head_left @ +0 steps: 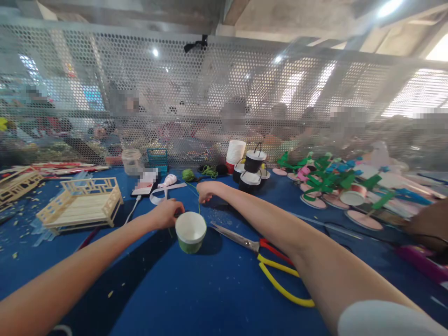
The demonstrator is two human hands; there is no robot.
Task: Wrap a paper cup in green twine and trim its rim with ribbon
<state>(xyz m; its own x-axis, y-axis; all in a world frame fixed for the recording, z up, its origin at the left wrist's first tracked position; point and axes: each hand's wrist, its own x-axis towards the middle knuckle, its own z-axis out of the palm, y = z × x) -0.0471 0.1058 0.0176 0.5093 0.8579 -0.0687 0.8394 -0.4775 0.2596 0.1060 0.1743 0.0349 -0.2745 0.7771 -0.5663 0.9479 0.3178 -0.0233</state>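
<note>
A paper cup [191, 233] with a white inside and green yarn around its outer wall stands upright on the blue table. At its left rim, my left hand [165, 215] has its fingers curled closed, and a bit of green strand shows below them. Beyond the cup, my right hand [209, 190] pinches green yarn [199, 207] that runs down towards the cup. A green yarn ball [188, 175] lies behind, left of my right hand. Large scissors [245, 241] with red and yellow handles lie open-bladed right of the cup, partly under my right forearm.
A small wooden-stick bed [82, 205] stands at left, near a phone [145, 182] with a cable. White ribbon [159, 196] lies behind my left hand. Stacked white cups [235, 151] and small black-sided buckets [255, 161] stand behind; green paper plants [320, 179] fill the right. A perforated metal screen [196, 93] borders the table's back.
</note>
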